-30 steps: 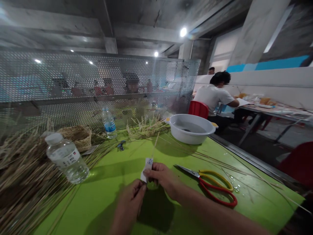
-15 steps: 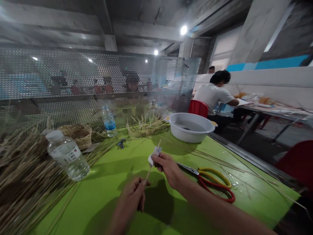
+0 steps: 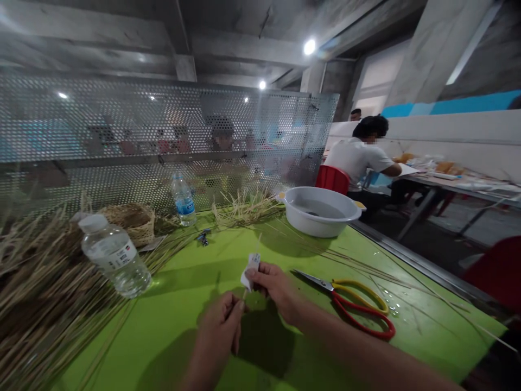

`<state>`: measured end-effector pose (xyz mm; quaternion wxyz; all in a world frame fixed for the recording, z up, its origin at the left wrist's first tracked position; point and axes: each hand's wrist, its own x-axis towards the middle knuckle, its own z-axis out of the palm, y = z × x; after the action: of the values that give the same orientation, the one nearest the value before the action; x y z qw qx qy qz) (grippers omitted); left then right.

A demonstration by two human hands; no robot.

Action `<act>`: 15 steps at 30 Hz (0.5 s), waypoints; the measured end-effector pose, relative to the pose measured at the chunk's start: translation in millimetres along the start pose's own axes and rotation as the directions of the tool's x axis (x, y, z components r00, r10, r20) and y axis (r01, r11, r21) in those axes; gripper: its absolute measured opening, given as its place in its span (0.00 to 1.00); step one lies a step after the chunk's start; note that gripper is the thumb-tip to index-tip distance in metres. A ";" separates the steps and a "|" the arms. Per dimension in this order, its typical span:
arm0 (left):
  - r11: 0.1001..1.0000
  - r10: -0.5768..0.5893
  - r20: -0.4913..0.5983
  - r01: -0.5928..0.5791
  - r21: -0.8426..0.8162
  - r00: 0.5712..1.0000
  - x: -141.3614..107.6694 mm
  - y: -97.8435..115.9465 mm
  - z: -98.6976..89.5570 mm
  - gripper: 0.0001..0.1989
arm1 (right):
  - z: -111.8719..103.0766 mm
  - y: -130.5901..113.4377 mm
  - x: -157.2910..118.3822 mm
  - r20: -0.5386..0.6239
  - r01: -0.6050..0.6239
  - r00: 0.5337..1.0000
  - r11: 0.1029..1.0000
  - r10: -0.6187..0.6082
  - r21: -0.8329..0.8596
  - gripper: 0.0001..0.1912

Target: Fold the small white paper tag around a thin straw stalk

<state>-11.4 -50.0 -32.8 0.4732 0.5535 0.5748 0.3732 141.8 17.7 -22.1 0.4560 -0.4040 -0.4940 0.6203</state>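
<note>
Between the fingers of my right hand (image 3: 274,285) is a small piece of white printed paper (image 3: 251,270), pinched around a thin straw stalk (image 3: 259,242). The stalk's upper tip pokes out above the paper. Lower down, my left hand (image 3: 222,326) grips the stalk's other end between thumb and fingers. Both hands hover over the green table (image 3: 183,282), close to each other. Right of my right hand lie scissors (image 3: 331,288) with one yellow and one red handle, blades slightly apart.
A white basin (image 3: 321,214) of water stands at the back right. Two water bottles (image 3: 116,255), a woven basket (image 3: 140,222) and a heap of long straw (image 3: 44,304) occupy the left. Loose stalks (image 3: 366,266) cross the right side. A person (image 3: 358,146) sits at another table.
My right hand has slid down and left along the stalk with the paper, closing in on my left hand. The view has shifted slightly.
</note>
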 end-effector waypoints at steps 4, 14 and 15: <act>1.000 0.015 -0.030 -0.014 0.025 0.999 0.3 -2.0 -0.2 0.17 | -0.9 0.6 0.8 -0.062 0.026 0.998 1.000 -0.026 0.001 0.15; 1.000 -0.021 -0.041 0.021 0.008 0.999 -0.1 2.9 0.9 0.20 | 1.9 -3.8 -1.7 -0.045 -0.007 0.999 0.998 0.009 0.055 0.16; 1.000 -0.021 -0.043 0.021 0.015 0.999 -0.2 2.5 1.2 0.20 | 1.1 -4.4 -1.2 -0.082 0.015 0.997 0.999 -0.011 0.052 0.15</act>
<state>-9.6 -50.0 -30.8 0.4603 0.5429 0.5936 0.3756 141.8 16.7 -17.5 0.4903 -0.4134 -0.4611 0.6133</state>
